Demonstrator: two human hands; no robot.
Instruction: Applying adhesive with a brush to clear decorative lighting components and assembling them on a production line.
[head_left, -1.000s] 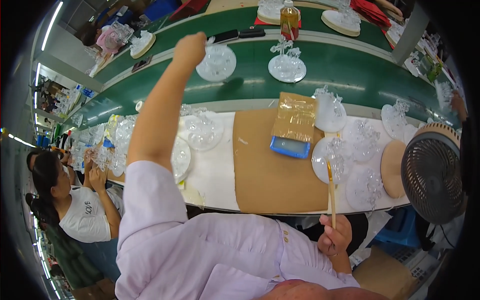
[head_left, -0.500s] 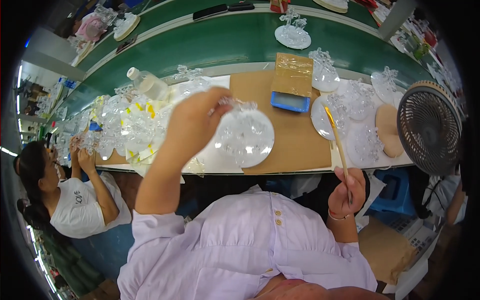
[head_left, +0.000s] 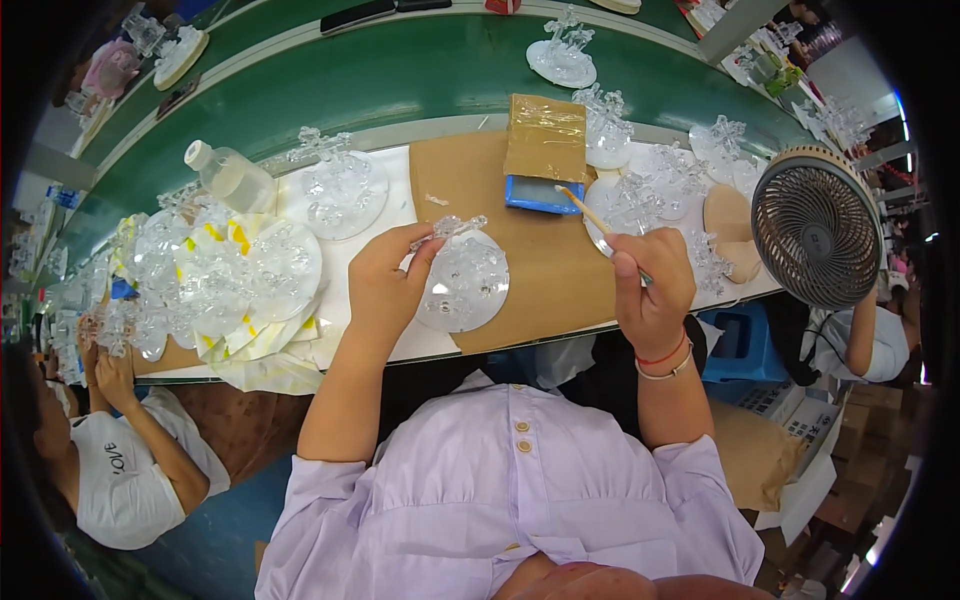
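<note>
My left hand (head_left: 388,272) pinches a small clear plastic piece (head_left: 464,227) above a round white disc (head_left: 470,305). Clear plastic parts cover much of that disc, which lies on the brown cardboard mat. In my right hand (head_left: 655,272) is a thin wooden-handled brush (head_left: 594,214), its tip at the right edge of a blue tray (head_left: 540,196). What the tray holds I cannot make out. A tape-covered cardboard flap (head_left: 546,140) covers the tray's far part. On the mat, beyond my left hand, lies another small clear piece (head_left: 437,200).
At left stand a clear bottle with a white cap (head_left: 232,178) and a heap of discs with clear parts (head_left: 270,265). More such discs (head_left: 655,185) crowd the right, beside a black fan (head_left: 820,230). A green belt (head_left: 420,75) runs behind. A co-worker (head_left: 140,460) sits at left.
My right hand has risen from the table's front edge, bringing the brush tip to the blue tray. My left hand is lower, still holding a clear piece by the disc. The view has shifted.
</note>
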